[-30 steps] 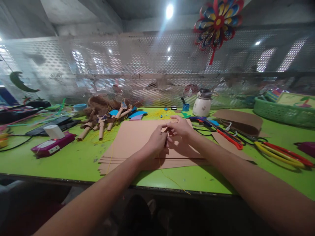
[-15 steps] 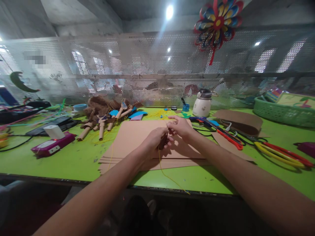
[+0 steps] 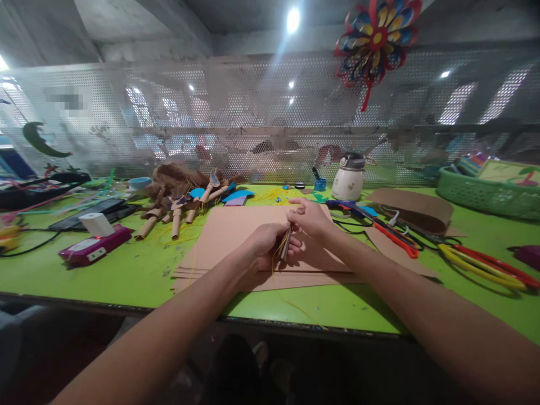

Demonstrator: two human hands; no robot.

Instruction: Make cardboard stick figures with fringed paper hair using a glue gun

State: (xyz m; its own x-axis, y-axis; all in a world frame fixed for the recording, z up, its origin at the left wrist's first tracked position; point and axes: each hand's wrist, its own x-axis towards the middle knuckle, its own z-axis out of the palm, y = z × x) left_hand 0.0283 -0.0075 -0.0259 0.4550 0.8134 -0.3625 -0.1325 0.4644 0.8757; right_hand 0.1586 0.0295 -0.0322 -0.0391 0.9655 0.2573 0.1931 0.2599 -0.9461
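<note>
Just above a stack of brown kraft paper (image 3: 230, 228), both hands meet at a small folded or rolled piece of brown paper (image 3: 285, 248). My left hand (image 3: 265, 243) is closed around its left side, thumb near the top and fingers behind it. The fingertips of my right hand (image 3: 309, 217) pinch at the upper end of the piece; exactly what lies between them is partly hidden. A thin yellow thread (image 3: 291, 304) hangs from the piece, loops over the sheets and trails to the table's front edge.
Left lie brown paper-tube figures (image 3: 176, 222) with fibre, and a purple power strip (image 3: 96, 247). Behind stand a white bottle (image 3: 347, 181) and a small blue pot (image 3: 320, 184). Right are red-handled scissors (image 3: 395, 239), yellow-and-red-handled pliers (image 3: 481, 269) and a green basket (image 3: 489, 194).
My left hand has turned and its fingers have opened somewhat, so more of the brown paper piece shows, now more upright. My right hand stays at its top. The view has shifted slightly.
</note>
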